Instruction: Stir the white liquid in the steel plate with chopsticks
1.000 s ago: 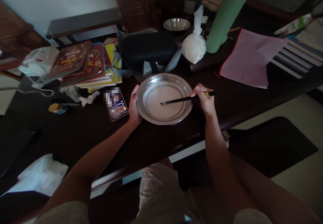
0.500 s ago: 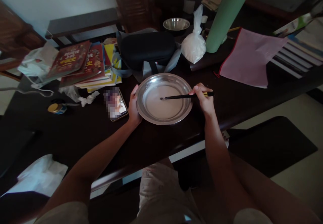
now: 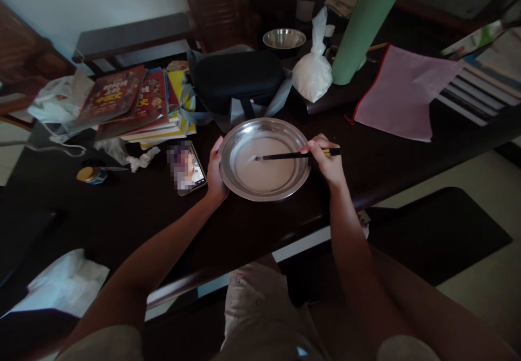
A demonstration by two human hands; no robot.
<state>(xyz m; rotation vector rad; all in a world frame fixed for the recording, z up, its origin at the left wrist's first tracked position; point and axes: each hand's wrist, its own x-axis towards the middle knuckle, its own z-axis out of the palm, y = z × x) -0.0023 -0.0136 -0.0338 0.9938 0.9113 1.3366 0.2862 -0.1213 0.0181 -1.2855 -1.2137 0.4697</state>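
I see a dark wooden worktop (image 3: 134, 209) filling most of the view, cluttered along its far edge and bare near me. On the far side, from largest down: a green roll (image 3: 368, 24) standing upright, a pink zip pouch (image 3: 401, 92) toward the right edge, a stack of books (image 3: 134, 103) toward the left, a black case (image 3: 238, 78) in the middle, a knotted white bag (image 3: 312, 73) beside the roll, and a small steel bowl (image 3: 284, 38) behind. Close to the near edge sits the steel plate (image 3: 244, 133), holding a thin pale, milky liquid that looks evenly spread; I judge the stirring well under way, with no lumps I can make out, though the light is dim. My left hand (image 3: 215, 172) steadies the plate's left rim, fingers curled against it. My right hand (image 3: 328, 160) has its fingers closed around dark chopsticks (image 3: 285, 156), tips dipped into the liquid. A phone (image 3: 186, 166) lies just left of the plate. Pale wall behind, light floor to the right.
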